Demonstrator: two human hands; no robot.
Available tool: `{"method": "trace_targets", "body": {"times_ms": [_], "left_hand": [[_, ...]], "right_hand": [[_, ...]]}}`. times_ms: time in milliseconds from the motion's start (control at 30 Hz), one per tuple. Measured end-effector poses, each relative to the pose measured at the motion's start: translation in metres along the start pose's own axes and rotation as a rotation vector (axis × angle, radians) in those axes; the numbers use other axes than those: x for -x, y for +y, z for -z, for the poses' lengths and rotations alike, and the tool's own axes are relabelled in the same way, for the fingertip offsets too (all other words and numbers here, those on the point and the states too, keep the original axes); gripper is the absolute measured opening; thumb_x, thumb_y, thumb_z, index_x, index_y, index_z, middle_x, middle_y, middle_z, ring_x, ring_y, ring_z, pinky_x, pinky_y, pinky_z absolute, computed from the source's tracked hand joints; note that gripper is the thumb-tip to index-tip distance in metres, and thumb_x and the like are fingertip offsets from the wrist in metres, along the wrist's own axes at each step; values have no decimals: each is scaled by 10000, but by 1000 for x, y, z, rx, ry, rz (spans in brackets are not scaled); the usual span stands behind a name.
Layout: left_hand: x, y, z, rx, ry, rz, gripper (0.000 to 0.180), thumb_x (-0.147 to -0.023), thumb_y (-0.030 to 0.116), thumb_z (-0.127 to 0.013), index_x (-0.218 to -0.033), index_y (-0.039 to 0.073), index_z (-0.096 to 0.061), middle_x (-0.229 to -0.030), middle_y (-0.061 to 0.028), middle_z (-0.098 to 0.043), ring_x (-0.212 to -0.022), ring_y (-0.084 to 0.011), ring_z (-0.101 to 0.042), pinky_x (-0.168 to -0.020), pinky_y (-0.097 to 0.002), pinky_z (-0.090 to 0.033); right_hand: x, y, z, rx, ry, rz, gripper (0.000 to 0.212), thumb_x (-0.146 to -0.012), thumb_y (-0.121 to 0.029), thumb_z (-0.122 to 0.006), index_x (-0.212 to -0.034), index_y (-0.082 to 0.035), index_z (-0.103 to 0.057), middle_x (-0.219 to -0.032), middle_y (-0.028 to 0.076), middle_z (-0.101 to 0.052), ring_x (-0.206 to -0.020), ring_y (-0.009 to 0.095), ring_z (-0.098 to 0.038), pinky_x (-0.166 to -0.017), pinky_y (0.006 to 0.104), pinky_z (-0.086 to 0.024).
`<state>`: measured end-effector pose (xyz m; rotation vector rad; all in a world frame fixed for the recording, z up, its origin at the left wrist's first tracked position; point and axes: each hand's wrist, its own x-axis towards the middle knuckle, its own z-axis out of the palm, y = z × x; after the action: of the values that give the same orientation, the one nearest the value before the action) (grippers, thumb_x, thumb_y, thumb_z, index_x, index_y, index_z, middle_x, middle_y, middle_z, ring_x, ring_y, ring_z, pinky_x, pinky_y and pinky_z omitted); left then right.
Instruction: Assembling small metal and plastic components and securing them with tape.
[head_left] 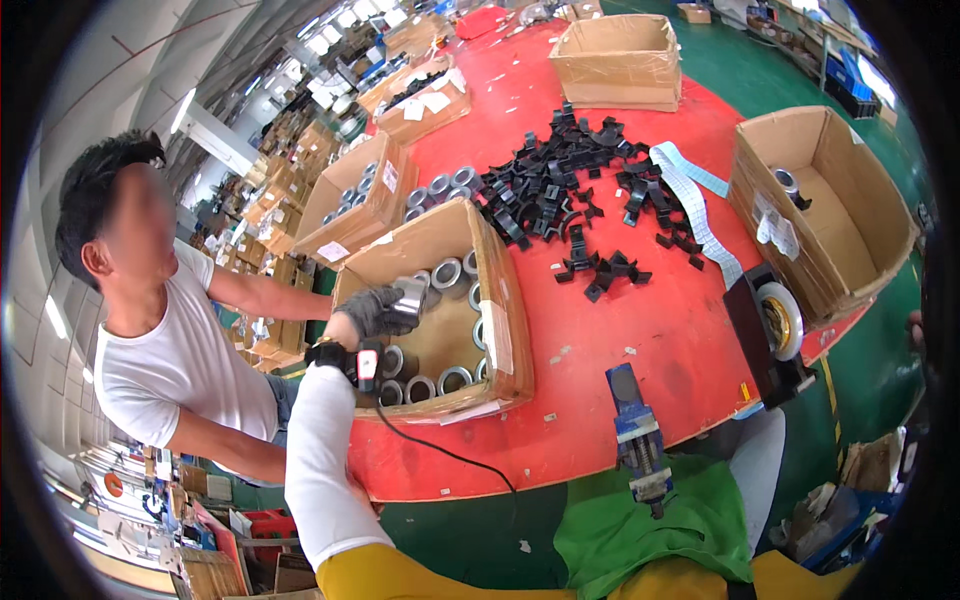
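My left hand [372, 312], in a grey glove, is over the open cardboard box [512, 330] at the table's left. Its fingers are closed on a shiny metal sleeve [409, 296]. Several similar metal sleeves [455, 379] stand along the walls inside that box. A black strap with a small red-and-white device [367, 364] circles my left wrist, and a black cable runs from it across the table. My right hand cannot be made out; only a yellow sleeve shows at the lower right.
A blue bench vise [637, 435] sits at the red table's [570, 370] near edge. Black clips [560, 170] lie heaped mid-table. A label dispenser [765, 335] and a box [850, 220] stand right; more boxes stand behind. A person [185, 340] is at the left.
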<state>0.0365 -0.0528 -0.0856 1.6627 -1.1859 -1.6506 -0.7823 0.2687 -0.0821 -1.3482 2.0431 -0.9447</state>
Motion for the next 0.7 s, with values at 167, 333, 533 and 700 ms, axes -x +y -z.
{"method": "trace_targets", "body": {"times_ms": [167,333,533,700], "left_hand": [[85,58,-89,-135,-92,-231,414,-804,232,-703,-1120,19,-543,-915,-66,-629,-702,-133,-603,-597,-270,-512],[145,24,-151,-348,-42,-478,553,-732,175,-765,-1186,26,-486,-1024,-68,-593,-843,-119,-578,-716,-269,-506],[161,-66,-220,-302,-37,-668,561,-653,115,-757,-1110,38,-440,-1026,-69,-557,-970,-161,-557,-821,-297,-477],[153,-105,-262,-290,-174,-681,558,-634,121,-773,-1091,30,-465,-982,-66,-553,-910,-135,-542,-755,-295,-477]], "right_hand": [[25,29,-37,-164,115,26,245,-847,-150,-602,-1050,-24,-548,-936,67,-590,-797,155,-555,-747,277,-454],[70,-59,-112,-265,-90,99,272,-855,-167,-610,-1071,-10,-556,-989,53,-580,-889,146,-545,-807,282,-436],[96,-79,-222,-350,-658,80,260,-817,-137,-650,-1037,-1,-623,-933,124,-655,-882,210,-618,-792,310,-472],[117,-77,-283,-196,-599,631,446,-821,-276,-638,-1164,-12,-531,-1070,200,-581,-979,333,-586,-811,360,-479]]}}
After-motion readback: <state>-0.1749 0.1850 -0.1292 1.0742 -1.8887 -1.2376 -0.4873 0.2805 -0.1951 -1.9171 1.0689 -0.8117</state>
